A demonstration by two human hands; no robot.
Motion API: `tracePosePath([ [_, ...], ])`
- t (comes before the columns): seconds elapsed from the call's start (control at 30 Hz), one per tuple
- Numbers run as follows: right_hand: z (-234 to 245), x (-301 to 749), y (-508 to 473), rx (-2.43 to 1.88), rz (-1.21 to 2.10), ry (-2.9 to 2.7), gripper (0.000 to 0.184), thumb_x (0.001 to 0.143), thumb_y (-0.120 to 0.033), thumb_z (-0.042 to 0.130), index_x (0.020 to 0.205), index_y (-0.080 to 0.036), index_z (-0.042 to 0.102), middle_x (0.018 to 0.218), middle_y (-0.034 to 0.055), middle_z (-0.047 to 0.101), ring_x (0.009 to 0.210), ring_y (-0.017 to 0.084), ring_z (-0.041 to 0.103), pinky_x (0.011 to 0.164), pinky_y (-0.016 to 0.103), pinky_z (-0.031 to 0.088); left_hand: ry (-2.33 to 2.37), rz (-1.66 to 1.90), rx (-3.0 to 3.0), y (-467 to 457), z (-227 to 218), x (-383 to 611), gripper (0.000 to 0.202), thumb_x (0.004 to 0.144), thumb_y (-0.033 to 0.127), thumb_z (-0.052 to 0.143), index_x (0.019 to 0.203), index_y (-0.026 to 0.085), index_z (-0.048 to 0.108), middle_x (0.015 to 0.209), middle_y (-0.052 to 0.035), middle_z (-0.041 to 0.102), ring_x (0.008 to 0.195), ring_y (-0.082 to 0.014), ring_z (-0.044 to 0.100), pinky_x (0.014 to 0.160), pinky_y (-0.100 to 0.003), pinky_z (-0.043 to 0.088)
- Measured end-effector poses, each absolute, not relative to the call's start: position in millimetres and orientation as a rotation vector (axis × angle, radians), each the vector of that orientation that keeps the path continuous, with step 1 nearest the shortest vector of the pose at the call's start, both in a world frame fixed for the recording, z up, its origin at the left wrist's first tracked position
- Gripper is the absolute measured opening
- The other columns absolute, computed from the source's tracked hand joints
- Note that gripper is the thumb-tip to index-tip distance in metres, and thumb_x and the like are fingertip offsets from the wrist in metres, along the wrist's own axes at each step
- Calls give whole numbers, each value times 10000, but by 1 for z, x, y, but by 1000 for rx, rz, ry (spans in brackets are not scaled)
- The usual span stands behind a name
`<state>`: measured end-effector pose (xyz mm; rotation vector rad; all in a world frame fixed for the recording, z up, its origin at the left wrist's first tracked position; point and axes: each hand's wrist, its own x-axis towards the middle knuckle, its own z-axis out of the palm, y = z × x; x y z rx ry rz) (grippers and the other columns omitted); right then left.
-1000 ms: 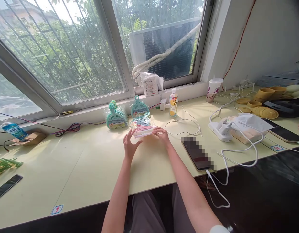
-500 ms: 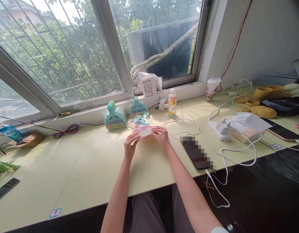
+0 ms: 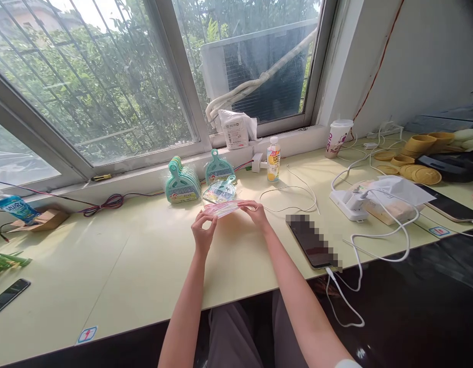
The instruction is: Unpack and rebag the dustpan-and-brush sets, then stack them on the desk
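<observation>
At the far left of the pale yellow table (image 3: 94, 271), a bunch of green stalks (image 3: 8, 263) and a dark smartphone (image 3: 8, 297) are seen at the edge of the view. Behind them, a blue printed pouch (image 3: 18, 207) is propped on a small cardboard box (image 3: 54, 221). Farther right, a coiled cable bundle (image 3: 113, 201) is laid along the window ledge, and a row of teal mini dustpan-and-brush sets (image 3: 182, 186) in clear wrapping is stood upright, handles up.

In front of that row, the near left end of a pink plastic-wrapped packet (image 3: 225, 208) is pinched by the left hand (image 3: 204, 232), thumb and fingers closed on it. The packet is held near the middle of the table, its long axis run roughly left to right, with the right end a little higher in the view. Which end is its front cannot be told, nor whether the table is touched by its lower edge. Just behind it, one teal set (image 3: 221, 190) is leaned back, and another (image 3: 220, 166) is stood against the ledge. The right end is gripped by the fingers of the right hand (image 3: 258, 213).

The step in hand is judged to be a two-handed steadying of the packet; for any next move, an even pinch at both ends seems called for. Farther right, a drink bottle (image 3: 273, 162), a plugged-in phone (image 3: 309, 243) and a power strip (image 3: 349, 205) are placed.
</observation>
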<state>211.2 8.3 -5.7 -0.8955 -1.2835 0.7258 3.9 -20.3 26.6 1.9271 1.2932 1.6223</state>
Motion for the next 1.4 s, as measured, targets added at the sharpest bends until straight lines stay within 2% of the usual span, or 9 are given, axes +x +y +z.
tracePosePath([
  [0.13, -9, 204, 9, -1033, 757, -1330, 227, 741, -467, 667, 777, -257, 745, 824, 38, 731, 855, 229, 648, 825, 379, 483, 1338, 1683, 1866, -17, 27, -2, 287, 832, 376, 568, 604, 229, 475, 701, -9, 531, 885, -201, 557, 1008, -429, 384],
  [0.3, -9, 192, 8, -1039, 870, -1359, 240, 739, -455, 652, 736, -227, 730, 723, 29, 721, 739, 204, 651, 739, 335, 496, 1396, 1734, 1727, -15, 24, -2, 262, 852, 377, 542, 677, 204, 454, 1267, -92, 470, 1224, -235, 438, 948, -361, 436],
  [0.47, -15, 181, 9, -1075, 965, -1355, 211, 733, -410, 658, 745, -207, 716, 742, 42, 723, 760, 201, 672, 732, 316, 515, 1590, 1769, 1544, -19, 17, 7, 130, 884, 297, 478, 929, 184, 523, 1388, -153, 368, 1252, -240, 429, 1005, -385, 393],
  [0.67, -22, 177, 12, -1079, 981, -1400, 194, 738, -369, 640, 804, -196, 698, 737, 30, 707, 723, 184, 680, 747, 312, 509, 1655, 1614, 1224, -10, 8, -9, 681, 790, 207, 589, 1405, 211, 298, 1472, -157, 297, 1291, -241, 429, 1023, -333, 399],
  [0.8, -25, 176, 14, -1168, 815, -1470, 161, 732, -316, 622, 827, -199, 678, 830, 27, 681, 689, 152, 610, 728, 303, 492, 1529, 1320, 908, 6, 1, -35, 924, 638, 193, 723, 1441, 136, 271, 1346, -202, 488, 1152, -279, 563, 888, -338, 497],
  [1.0, -27, 177, 13, -1285, 614, -1372, 135, 756, -269, 584, 851, -220, 665, 1077, 61, 543, 973, 192, 551, 846, 340, 478, 1197, 1071, 963, 12, -3, -47, 570, 461, 156, 771, 1017, 71, 681, 1001, -144, 708, 975, -322, 646, 845, -399, 520],
  [1.17, -30, 182, 15, -1353, 785, -1227, 567, 715, -225, 665, 1256, -243, 496, 1298, 107, 484, 1046, 195, 588, 898, 358, 494, 1028, 1081, 1081, 3, 5, -42, 651, 506, 229, 792, 1122, 92, 637, 1118, -163, 672, 1065, -330, 614, 898, -410, 498],
  [1.27, -29, 183, 14, -1377, 986, -1183, 666, 677, -187, 698, 1302, -203, 469, 1189, 109, 611, 983, 206, 639, 878, 367, 513, 1065, 1062, 1119, -3, 10, -49, 734, 519, 245, 801, 1204, 129, 566, 1147, -159, 656, 1074, -324, 609, 859, -412, 511],
  [1.4, -28, 175, 3, -1282, 1061, -1332, 380, 668, -143, 663, 1046, -189, 652, 970, 62, 707, 885, 209, 665, 807, 346, 534, 1194, 1042, 1219, -6, 8, -70, 759, 532, 275, 801, 1219, 175, 492, 1072, -126, 670, 1005, -293, 632, 772, -393, 524],
])
